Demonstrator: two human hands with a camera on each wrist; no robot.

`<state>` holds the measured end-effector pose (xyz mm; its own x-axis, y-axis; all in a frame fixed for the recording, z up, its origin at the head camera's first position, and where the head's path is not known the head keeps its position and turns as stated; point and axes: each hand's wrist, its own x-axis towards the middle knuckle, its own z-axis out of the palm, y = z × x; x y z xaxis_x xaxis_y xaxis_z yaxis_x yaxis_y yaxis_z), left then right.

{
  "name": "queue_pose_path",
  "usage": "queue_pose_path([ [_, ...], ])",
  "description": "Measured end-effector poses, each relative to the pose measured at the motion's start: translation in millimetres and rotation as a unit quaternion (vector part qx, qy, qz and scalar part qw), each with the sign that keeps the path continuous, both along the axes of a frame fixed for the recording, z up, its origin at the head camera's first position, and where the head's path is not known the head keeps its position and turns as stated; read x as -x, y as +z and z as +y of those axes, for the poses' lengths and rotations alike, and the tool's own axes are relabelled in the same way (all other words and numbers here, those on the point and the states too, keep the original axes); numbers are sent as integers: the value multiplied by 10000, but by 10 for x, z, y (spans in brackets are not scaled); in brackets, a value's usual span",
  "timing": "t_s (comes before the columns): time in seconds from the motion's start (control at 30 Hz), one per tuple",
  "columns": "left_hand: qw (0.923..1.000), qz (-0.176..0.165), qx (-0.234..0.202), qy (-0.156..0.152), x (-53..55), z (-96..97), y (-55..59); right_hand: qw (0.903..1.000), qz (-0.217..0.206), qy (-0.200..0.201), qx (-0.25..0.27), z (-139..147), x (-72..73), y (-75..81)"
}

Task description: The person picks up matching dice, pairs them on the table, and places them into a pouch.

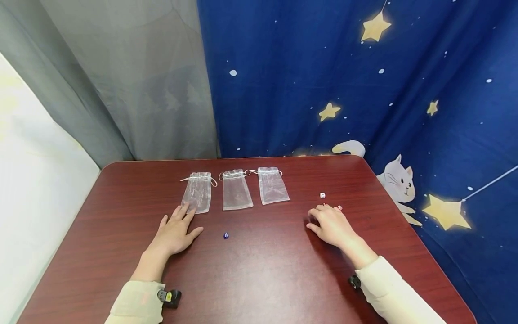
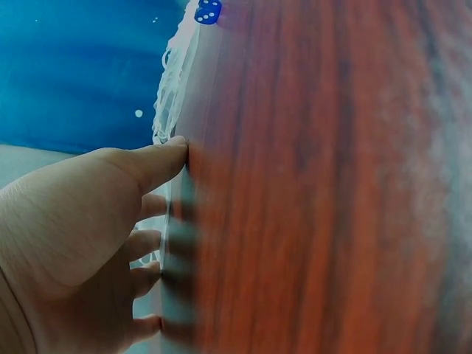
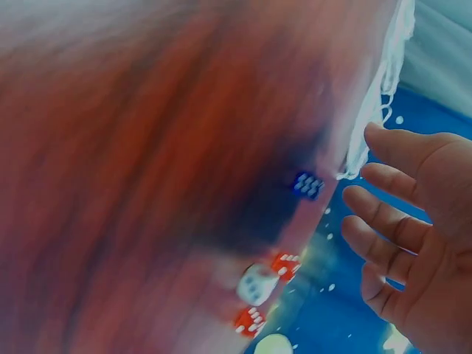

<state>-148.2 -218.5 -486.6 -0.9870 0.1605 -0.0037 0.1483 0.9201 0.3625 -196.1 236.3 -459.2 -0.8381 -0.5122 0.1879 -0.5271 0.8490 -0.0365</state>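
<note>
My left hand rests spread on the table, its fingertips at the lower edge of the left sheer drawstring bag. To the right of its thumb lies a blue die. My right hand hovers palm down with loosely bent fingers and nothing between them. Just beyond it are a white die and a red die; a second red die is mostly hidden by the fingers. The right wrist view shows a blue die too, plus the white die between two red dice.
Two more sheer bags, a middle one and a right one, lie flat beside the left one, white drawstrings toward the far edge. The reddish-brown table ends in front of a grey curtain and a blue starry curtain.
</note>
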Motion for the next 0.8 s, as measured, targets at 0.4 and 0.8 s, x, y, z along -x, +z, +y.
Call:
queue_pose_path([
  [0.4,10000,-25,-41,-23,7,-10,-2,9999,82,10,91,250,-83,-76],
  [0.8,9999,17,-96,-46,22,-32,-65,9994,-310,113,120,257,-83,-143],
])
